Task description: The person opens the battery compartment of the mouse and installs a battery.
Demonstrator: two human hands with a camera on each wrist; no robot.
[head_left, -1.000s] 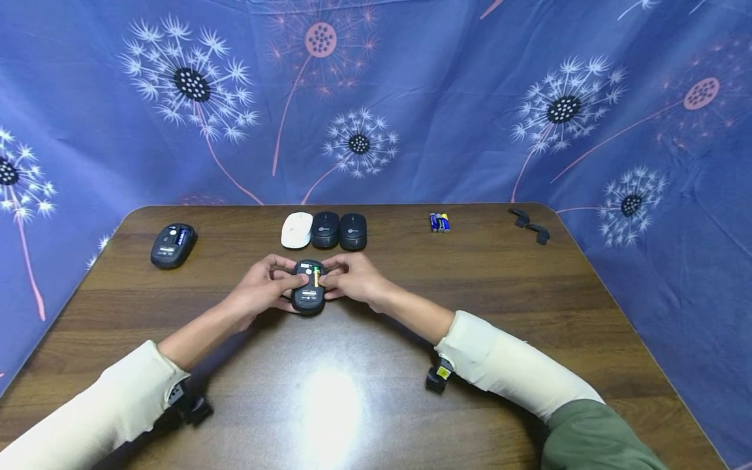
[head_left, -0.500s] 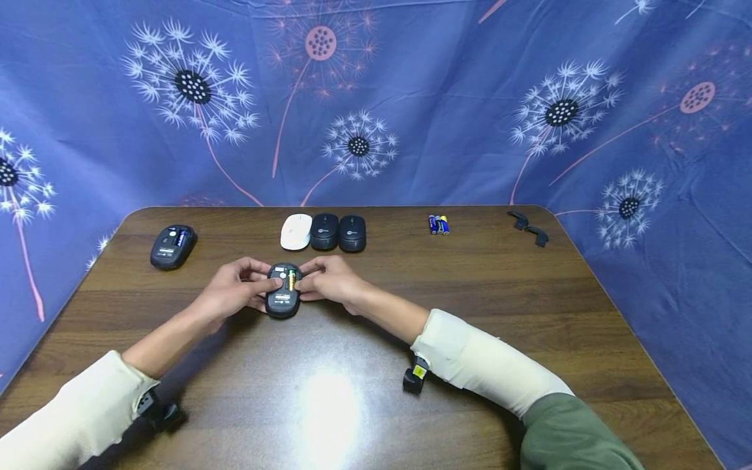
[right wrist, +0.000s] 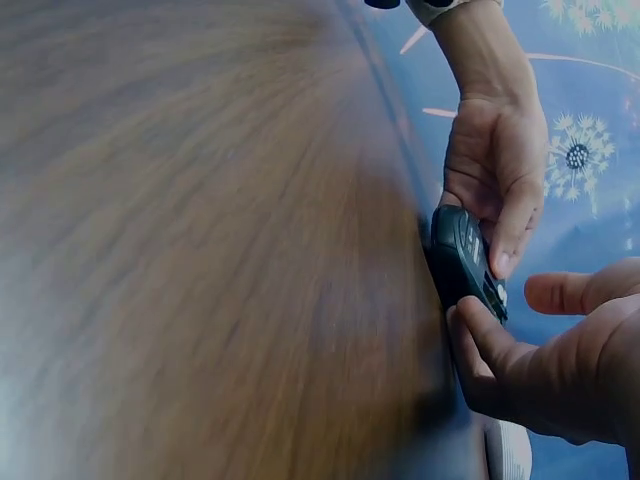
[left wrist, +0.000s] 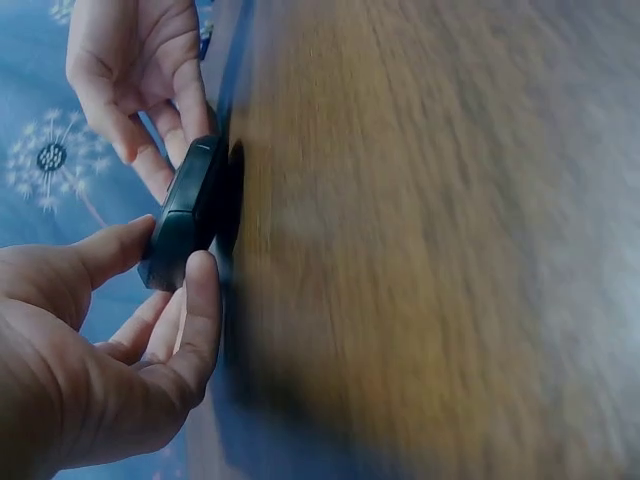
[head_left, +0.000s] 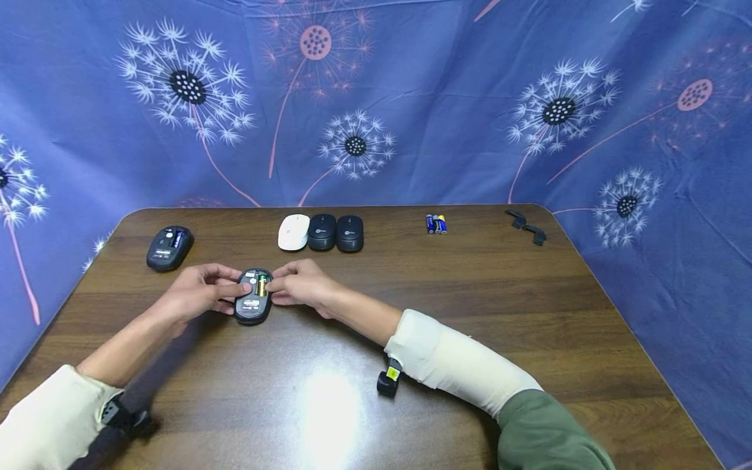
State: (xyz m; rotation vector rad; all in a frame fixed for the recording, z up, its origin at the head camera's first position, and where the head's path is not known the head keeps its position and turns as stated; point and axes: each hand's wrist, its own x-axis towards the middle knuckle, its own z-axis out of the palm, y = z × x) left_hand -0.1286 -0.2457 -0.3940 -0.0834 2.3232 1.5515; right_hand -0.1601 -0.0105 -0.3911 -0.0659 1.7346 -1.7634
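Observation:
A black computer mouse (head_left: 252, 307) is held underside up just above the table, its battery bay uncovered and a green-and-gold battery (head_left: 262, 285) lying in it. My left hand (head_left: 202, 292) grips its left side, thumb on the upturned underside and fingers beneath. My right hand (head_left: 302, 285) is at the opposite side; in the right wrist view its fingertips (right wrist: 472, 312) touch the mouse's edge, while the thumb stands apart from it. The left wrist view shows the mouse (left wrist: 180, 215) edge-on between both hands.
Another upturned black mouse (head_left: 170, 249) with an uncovered bay lies at the left. A white mouse (head_left: 293, 232) and two black mice (head_left: 322, 232) stand in a row at the back. Several batteries (head_left: 437, 224) and two black battery covers (head_left: 534, 234) lie farther right on the wooden table (head_left: 470, 294).
Both hands have moved left across the table with the black mouse between them. The battery stays in its bay. The other mice, batteries and covers have not moved.

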